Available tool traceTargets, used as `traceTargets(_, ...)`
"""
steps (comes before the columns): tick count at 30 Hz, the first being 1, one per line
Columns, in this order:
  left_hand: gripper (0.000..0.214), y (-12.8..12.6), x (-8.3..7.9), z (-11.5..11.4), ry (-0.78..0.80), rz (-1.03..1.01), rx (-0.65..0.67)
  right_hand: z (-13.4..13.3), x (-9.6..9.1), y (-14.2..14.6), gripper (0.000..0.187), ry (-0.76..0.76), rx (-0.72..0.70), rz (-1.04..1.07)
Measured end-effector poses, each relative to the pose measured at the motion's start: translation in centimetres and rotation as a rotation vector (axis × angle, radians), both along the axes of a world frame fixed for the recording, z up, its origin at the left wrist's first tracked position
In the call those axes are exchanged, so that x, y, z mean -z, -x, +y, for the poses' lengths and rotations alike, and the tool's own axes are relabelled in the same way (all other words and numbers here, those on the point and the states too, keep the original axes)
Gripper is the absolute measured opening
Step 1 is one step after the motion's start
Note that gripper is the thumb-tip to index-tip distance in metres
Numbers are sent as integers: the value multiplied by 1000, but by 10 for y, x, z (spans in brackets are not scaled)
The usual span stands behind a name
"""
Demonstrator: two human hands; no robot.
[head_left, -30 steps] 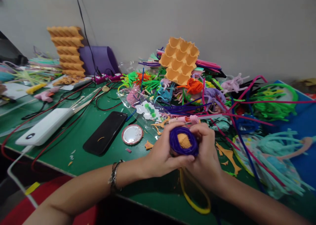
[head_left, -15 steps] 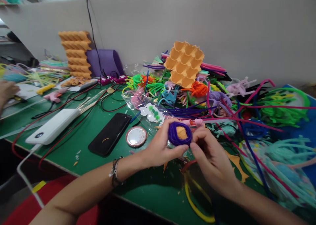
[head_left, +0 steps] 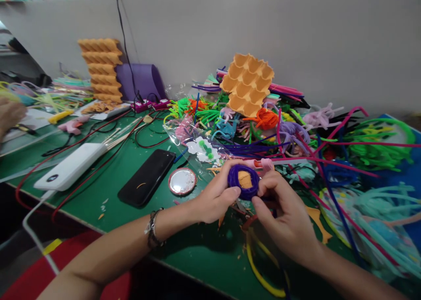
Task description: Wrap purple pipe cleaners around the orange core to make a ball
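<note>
Between my hands is a coil of purple pipe cleaner (head_left: 233, 180) wound round an orange egg-carton piece (head_left: 245, 179), which shows in its centre. My left hand (head_left: 215, 199) grips the coil from the left, thumb on its front and fingers behind. At its right edge, my right hand (head_left: 284, 216) has thumb and forefinger closing on the purple strand; the exact contact is partly hidden. A length of dark purple pipe cleaner hangs below that hand. Beneath them lies a tool with a yellow handle (head_left: 263, 280), partly covered, and behind them a pink glue gun (head_left: 266, 164).
A black phone (head_left: 147, 177), a round mirror-like disc (head_left: 182, 181) and a white power bank (head_left: 70, 166) lie to the left, with cables around. Colourful pipe cleaners and an orange egg carton (head_left: 247, 85) pile at the back. Another person's hand (head_left: 11, 113) is far left.
The coil has shifted slightly right and down and turned a little. My left thumb has drawn back left across its front; my right fingers have opened slightly.
</note>
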State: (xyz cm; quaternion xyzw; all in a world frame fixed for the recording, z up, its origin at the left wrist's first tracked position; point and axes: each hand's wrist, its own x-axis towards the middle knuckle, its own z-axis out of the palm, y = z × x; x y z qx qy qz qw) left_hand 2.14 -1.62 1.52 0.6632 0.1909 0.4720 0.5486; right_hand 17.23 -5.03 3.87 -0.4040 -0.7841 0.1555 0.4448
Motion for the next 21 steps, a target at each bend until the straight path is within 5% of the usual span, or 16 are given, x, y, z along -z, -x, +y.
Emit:
traceTargets(9, 36, 0, -8, -6, 135, 28, -12, 1, 1, 0, 17, -50, 17, -32)
traceTargets(21, 45, 4, -10, -6, 22, 162, -11, 4, -2, -1, 17, -48, 13, 9)
